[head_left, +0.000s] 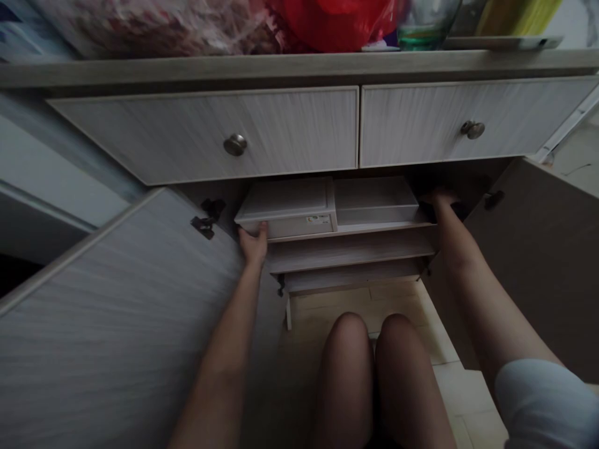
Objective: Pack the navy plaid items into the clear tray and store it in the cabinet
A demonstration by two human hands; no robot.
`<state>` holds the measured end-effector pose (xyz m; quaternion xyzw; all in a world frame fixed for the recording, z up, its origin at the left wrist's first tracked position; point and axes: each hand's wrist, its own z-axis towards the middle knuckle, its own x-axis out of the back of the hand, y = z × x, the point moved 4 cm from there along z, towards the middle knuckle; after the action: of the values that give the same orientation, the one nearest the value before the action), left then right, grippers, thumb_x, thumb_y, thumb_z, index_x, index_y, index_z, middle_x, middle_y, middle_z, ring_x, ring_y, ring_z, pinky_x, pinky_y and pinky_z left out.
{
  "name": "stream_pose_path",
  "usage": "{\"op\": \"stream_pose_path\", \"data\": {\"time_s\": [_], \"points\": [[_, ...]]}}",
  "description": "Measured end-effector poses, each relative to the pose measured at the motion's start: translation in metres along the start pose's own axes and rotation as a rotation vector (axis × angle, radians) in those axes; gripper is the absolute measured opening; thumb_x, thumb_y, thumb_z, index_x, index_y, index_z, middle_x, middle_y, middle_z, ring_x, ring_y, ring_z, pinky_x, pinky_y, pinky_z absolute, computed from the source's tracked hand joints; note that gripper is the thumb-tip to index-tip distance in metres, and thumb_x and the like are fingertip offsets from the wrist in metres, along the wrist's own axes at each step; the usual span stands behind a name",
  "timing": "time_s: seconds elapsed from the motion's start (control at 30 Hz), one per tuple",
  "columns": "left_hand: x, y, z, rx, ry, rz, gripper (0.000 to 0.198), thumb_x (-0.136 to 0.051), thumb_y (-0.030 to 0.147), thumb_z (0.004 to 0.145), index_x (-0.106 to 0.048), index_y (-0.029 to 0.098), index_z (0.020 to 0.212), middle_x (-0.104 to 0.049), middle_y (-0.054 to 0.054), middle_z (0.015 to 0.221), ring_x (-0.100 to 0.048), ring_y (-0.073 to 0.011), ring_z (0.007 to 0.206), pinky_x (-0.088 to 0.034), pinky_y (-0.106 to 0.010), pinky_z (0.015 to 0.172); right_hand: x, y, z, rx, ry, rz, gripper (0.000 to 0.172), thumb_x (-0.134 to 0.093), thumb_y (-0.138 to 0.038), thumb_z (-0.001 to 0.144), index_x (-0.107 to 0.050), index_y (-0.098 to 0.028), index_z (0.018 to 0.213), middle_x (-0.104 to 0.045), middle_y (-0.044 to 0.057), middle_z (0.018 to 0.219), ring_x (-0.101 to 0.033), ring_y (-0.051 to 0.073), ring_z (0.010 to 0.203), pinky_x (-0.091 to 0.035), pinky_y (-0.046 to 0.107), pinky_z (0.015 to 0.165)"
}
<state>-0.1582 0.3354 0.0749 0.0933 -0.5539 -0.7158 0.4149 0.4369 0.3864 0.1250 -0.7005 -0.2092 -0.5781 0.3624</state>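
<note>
My left hand [254, 242] grips the front left corner of a white lidded storage box [287, 227], with the thumb on its front face and the other fingers largely hidden at its left side. A label shows on the right of the box's front. Beside the box is a shallow see-through bin [377, 209], with nothing visible inside. My right hand [442, 198] reaches into the dark right end of the upper shelf, to the right of this bin. Its fingers are lost in shadow, and a dark shape near them cannot be made out.
Two cabinet doors, left [154, 324] and right [538, 262], stand open around my arms. Drawers with round knobs [234, 144] run above the opening. Lower shelves [350, 251] sit beneath. Bags and a glass [425, 28] crowd the countertop. My knees [350, 355] are close in front.
</note>
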Motion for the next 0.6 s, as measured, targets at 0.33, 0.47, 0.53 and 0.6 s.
{"op": "stream_pose_path", "data": {"time_s": [0.33, 0.47, 0.53, 0.6], "points": [[0.0, -0.001, -0.001, 0.011, -0.001, -0.028, 0.049, -0.075, 0.042, 0.079, -0.057, 0.016, 0.116, -0.064, -0.021, 0.13, -0.059, -0.032, 0.128, -0.043, -0.045, 0.112, 0.012, -0.061, -0.092, 0.862, 0.196, 0.092, 0.062, -0.031, -0.057, 0.1, -0.047, -0.025, 0.151, -0.05, 0.012, 0.149, -0.039, 0.034, 0.142, -0.03, 0.053, 0.117], [0.0, 0.0, -0.002, -0.007, -0.006, -0.048, 0.047, -0.074, 0.042, 0.08, -0.057, 0.016, 0.115, -0.066, -0.019, 0.127, -0.062, -0.0299, 0.124, -0.046, -0.042, 0.109, -0.012, -0.072, -0.129, 1.167, 0.1, -0.081, 0.049, -0.044, -0.05, 0.1, -0.059, -0.028, 0.141, -0.068, 0.011, 0.127, -0.054, 0.032, 0.127, -0.028, 0.052, 0.115], [0.0, 0.001, -0.002, 0.003, -0.021, -0.034, 0.046, -0.073, 0.041, 0.081, -0.056, 0.015, 0.115, -0.067, -0.019, 0.125, -0.062, -0.0297, 0.124, -0.046, -0.043, 0.109, -0.018, -0.069, -0.129, 1.184, 0.093, -0.106, 0.041, -0.043, -0.04, 0.102, -0.064, -0.029, 0.135, -0.072, 0.01, 0.121, -0.059, 0.03, 0.121, -0.031, 0.052, 0.112], [0.0, 0.002, -0.002, 0.008, -0.031, -0.021, 0.047, -0.071, 0.042, 0.082, -0.056, 0.014, 0.116, -0.067, -0.019, 0.125, -0.062, -0.0296, 0.125, -0.046, -0.043, 0.109, -0.02, -0.064, -0.123, 1.167, 0.102, -0.097, 0.037, -0.042, -0.033, 0.102, -0.069, -0.028, 0.127, -0.072, 0.009, 0.122, -0.06, 0.03, 0.12, -0.034, 0.049, 0.108]]}}
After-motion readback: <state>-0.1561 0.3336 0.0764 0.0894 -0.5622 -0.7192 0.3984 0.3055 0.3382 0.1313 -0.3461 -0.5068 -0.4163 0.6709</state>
